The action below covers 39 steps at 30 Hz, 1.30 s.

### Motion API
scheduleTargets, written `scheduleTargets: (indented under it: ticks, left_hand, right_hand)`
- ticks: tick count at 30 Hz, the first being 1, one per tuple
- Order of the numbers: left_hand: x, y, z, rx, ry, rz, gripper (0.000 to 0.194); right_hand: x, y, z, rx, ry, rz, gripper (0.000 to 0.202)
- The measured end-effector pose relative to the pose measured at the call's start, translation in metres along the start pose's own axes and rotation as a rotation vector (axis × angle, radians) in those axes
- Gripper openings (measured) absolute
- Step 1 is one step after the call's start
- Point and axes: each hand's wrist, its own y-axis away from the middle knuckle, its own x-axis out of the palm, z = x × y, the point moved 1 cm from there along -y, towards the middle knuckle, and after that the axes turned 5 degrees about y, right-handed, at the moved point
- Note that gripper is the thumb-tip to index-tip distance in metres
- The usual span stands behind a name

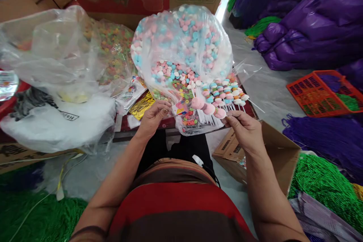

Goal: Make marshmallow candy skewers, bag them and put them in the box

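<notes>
My right hand (244, 127) pinches the near end of a candy skewer (209, 109) strung with pink pieces. To its left, my left hand (154, 119) has its fingers pinched together by a clear wrapper (181, 109) with a small colourful print; the wrapper's edges are hard to see. Beyond both hands, a big clear bag (181, 41) holds pink, blue and white candies. Several finished candy skewers (227, 92) lie at the table's right edge, and a bundle of white sticks (205, 118) sits just under the held skewer. Gold twist ties (142, 105) lie beyond my left hand.
Printed wrappers (130, 94) lie left of the gold ties. White plastic bags (65, 121) cover the left side, before a bag of ring candies (115, 53). An open carton (278, 151) stands low right; an orange crate (326, 98) and purple bundles (314, 26) lie beyond.
</notes>
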Motion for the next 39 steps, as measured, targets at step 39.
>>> scheduleTargets:
  ticks: [39]
  left_hand:
    - [0.031,-0.026,-0.059,0.359,-0.829,0.521,0.03]
  right_hand:
    - [0.034,0.015,0.008,0.243,-0.081,0.335,0.05]
